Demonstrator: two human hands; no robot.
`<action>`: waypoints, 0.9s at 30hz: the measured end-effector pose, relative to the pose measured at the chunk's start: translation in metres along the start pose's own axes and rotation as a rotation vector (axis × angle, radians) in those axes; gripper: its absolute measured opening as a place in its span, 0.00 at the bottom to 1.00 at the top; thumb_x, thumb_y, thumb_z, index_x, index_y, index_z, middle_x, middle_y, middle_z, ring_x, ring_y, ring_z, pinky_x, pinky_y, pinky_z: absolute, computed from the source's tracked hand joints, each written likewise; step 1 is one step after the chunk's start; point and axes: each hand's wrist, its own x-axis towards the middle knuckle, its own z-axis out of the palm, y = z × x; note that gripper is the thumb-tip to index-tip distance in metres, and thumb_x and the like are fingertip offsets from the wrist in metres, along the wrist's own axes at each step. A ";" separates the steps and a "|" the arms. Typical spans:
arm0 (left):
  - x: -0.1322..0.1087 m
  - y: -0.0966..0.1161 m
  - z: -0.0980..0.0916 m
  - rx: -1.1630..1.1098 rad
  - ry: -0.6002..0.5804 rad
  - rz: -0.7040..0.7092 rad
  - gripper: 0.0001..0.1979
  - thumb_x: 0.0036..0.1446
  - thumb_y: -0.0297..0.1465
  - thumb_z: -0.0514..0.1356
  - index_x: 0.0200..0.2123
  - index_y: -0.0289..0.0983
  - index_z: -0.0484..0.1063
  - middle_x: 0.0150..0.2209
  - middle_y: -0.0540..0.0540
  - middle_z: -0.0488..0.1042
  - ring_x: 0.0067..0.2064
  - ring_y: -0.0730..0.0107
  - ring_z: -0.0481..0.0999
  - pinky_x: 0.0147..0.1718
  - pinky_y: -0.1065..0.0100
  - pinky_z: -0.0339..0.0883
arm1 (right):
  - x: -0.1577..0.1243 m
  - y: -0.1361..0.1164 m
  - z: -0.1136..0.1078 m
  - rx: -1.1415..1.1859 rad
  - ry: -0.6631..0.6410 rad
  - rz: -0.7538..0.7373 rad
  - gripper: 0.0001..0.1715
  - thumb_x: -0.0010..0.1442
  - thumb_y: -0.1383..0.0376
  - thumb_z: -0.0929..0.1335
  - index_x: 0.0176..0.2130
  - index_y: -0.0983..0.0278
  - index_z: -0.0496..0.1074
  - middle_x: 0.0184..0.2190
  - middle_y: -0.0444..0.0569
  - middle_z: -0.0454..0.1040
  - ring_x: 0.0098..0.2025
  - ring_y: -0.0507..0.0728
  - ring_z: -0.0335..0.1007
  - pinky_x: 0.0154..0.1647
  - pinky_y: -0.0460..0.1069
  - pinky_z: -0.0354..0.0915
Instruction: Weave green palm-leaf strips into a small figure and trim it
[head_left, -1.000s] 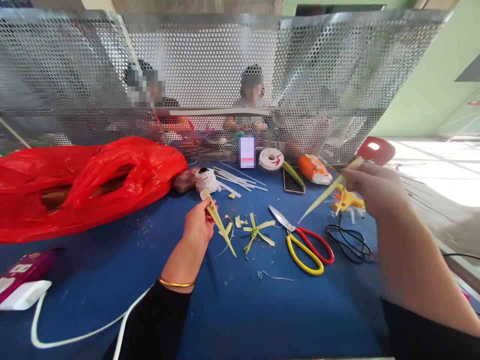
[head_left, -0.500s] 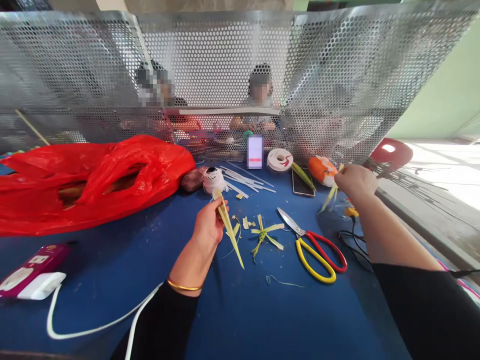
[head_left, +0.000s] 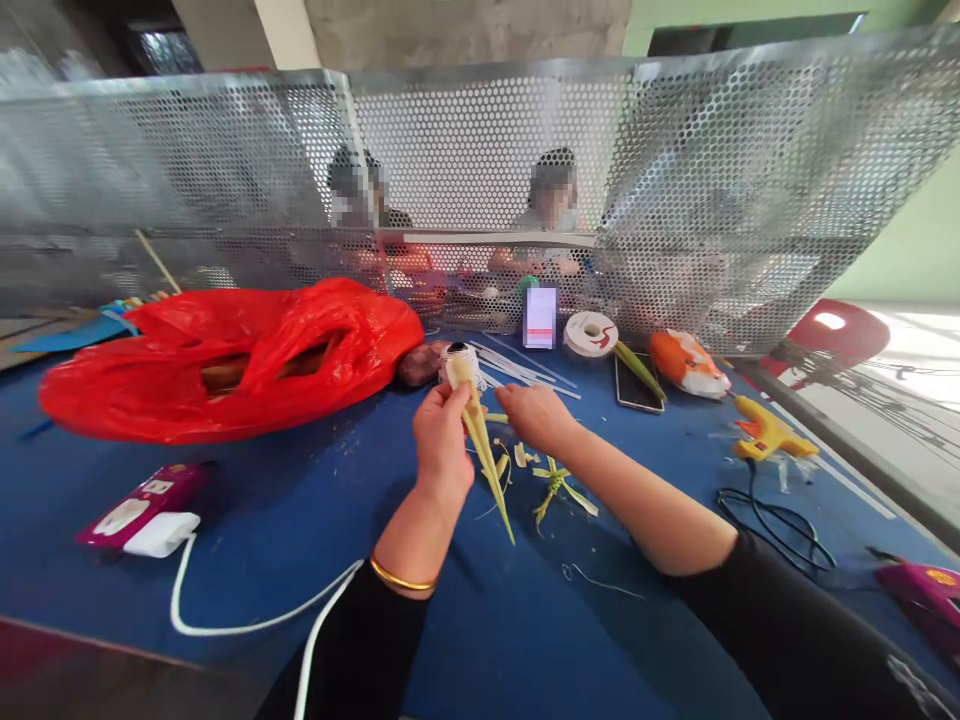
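My left hand [head_left: 442, 440] pinches a long, pale yellow-green leaf strip [head_left: 484, 445] that tapers to a point hanging down toward me. Just right of it, my right hand [head_left: 536, 415] has its fingertips closed on a second, narrower leaf strip [head_left: 496, 418], only a short end of which shows. Below that hand lies a knotted green leaf piece [head_left: 556, 482] with several arms spread like a star. Small leaf scraps [head_left: 520, 456] are scattered beside it. Behind my left hand stands a spool of white thread [head_left: 461, 358]. My right forearm covers the spot where the scissors lay.
A red plastic bag [head_left: 337, 320] fills the left, with a purple box and white charger [head_left: 161, 535] in front. Along the mesh partition [head_left: 480, 130] are white strips, a phone [head_left: 540, 318], a ribbon roll [head_left: 591, 334] and an orange packet [head_left: 686, 362]. A yellow glue gun [head_left: 772, 430] lies right.
My right hand has come from the far right to beside my left hand, bringing its leaf strip. My left hand keeps its strip. The view has shifted, showing the glue gun.
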 end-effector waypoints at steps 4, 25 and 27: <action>-0.005 -0.010 0.001 0.046 -0.034 -0.089 0.11 0.40 0.32 0.68 0.28 0.35 0.71 0.23 0.51 0.74 0.23 0.75 0.72 0.23 0.73 0.61 | -0.034 -0.002 -0.005 0.233 0.046 0.064 0.17 0.69 0.64 0.56 0.43 0.66 0.71 0.35 0.53 0.80 0.34 0.55 0.77 0.33 0.48 0.68; -0.036 -0.030 0.014 0.459 -0.289 -0.066 0.02 0.45 0.29 0.64 0.25 0.36 0.73 0.22 0.49 0.73 0.23 0.71 0.71 0.18 0.73 0.62 | -0.110 -0.001 0.002 0.733 0.231 0.322 0.17 0.63 0.56 0.62 0.26 0.60 0.66 0.16 0.41 0.68 0.19 0.53 0.63 0.22 0.47 0.57; -0.035 -0.031 0.014 0.423 -0.244 -0.053 0.06 0.45 0.31 0.66 0.27 0.36 0.74 0.23 0.48 0.74 0.23 0.71 0.71 0.17 0.73 0.61 | -0.111 -0.002 0.002 0.597 0.230 0.266 0.16 0.63 0.58 0.62 0.25 0.60 0.65 0.16 0.42 0.69 0.19 0.53 0.62 0.23 0.47 0.56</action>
